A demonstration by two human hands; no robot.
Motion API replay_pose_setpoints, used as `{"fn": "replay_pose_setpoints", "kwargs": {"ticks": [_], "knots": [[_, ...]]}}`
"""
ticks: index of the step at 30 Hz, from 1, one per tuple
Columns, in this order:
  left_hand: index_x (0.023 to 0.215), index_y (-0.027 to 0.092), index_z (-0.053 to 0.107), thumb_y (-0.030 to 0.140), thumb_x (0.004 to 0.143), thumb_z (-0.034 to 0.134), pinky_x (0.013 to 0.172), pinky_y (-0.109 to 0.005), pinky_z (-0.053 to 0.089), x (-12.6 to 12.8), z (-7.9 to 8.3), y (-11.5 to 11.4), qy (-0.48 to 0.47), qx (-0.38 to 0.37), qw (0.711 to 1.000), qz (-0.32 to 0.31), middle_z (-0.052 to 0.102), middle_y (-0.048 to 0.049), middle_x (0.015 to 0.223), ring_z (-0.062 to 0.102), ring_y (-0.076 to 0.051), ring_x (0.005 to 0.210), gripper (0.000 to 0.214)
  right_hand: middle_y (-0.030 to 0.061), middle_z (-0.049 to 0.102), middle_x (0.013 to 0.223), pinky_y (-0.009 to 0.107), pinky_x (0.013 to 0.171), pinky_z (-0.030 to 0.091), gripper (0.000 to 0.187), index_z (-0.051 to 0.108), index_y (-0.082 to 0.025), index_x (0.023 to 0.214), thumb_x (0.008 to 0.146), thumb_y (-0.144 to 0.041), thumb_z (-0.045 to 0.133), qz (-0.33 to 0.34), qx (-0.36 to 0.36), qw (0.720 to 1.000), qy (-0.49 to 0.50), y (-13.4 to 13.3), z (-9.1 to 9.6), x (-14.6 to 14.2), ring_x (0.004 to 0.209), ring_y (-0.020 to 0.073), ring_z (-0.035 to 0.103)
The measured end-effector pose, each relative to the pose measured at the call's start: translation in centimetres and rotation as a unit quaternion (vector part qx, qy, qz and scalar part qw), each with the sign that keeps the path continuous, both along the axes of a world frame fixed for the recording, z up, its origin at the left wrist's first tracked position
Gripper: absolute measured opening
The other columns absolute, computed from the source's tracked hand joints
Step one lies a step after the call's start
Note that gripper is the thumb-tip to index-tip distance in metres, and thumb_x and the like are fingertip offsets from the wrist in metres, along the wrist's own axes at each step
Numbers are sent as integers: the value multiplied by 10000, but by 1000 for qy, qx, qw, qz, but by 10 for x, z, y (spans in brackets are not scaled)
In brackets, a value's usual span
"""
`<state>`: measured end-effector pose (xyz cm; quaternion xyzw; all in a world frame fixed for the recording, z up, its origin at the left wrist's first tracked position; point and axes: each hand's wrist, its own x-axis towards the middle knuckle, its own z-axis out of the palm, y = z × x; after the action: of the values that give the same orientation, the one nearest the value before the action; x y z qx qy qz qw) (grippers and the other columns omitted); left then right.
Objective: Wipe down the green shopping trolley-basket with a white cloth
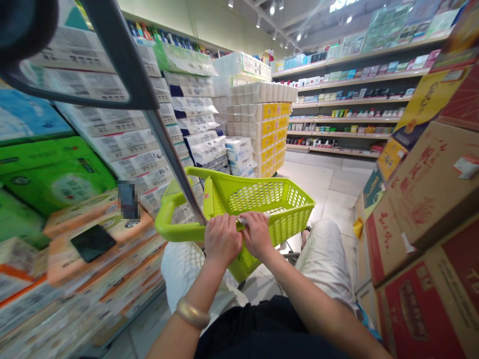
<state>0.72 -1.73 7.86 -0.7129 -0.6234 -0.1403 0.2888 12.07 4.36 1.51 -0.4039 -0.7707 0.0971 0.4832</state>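
A lime-green rolling shopping basket (288,219) with perforated walls is tilted in front of my knees. My left hand (223,239) is closed over its near rim, close to where a metal pole (174,159) meets the basket. Right beside it, my right hand (257,234) is also closed on that rim, fingers curled over the edge. Something small and pale shows at the right hand's fingers, too small to make out. The pole rises to a dark grey handle (142,94) at the upper left. From what shows, the basket's inside holds nothing.
Stacked tissue packs (127,134) rise on the left, with a dark flat tablet-like object (93,243) lying on orange packs. Cardboard cartons (434,184) line the right side. Stocked shelves (348,99) stand at the back, beyond a tiled floor (318,182).
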Motion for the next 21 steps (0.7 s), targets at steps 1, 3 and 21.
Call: {"fn": "replay_pose_setpoints", "kwargs": {"ticks": [1,3,21], "knots": [[862,166,600,174,743,497,811,-406,342,-1,0,0,2,-1,1000,-2,586,-95,802,514,-272,826,158,33,631,1054,337,926,316,364,598,-228,1068,745,-95,494,19,5,1000,-5,-2,2,-4,995,204,508],[876,165,602,176,745,497,811,-403,339,-2,1,-1,4,-1,1000,-7,586,-94,806,515,-271,827,167,28,631,1070,333,929,319,380,588,-233,1096,754,-99,493,39,9,999,-19,-2,2,-1,1009,200,512],[867,167,603,173,730,511,798,-407,338,-5,-2,0,5,20,1000,-8,596,-86,795,510,-275,814,165,21,644,998,320,869,319,342,616,-239,1045,763,-92,487,27,-8,999,-38,-2,9,-1,942,199,512]]}}
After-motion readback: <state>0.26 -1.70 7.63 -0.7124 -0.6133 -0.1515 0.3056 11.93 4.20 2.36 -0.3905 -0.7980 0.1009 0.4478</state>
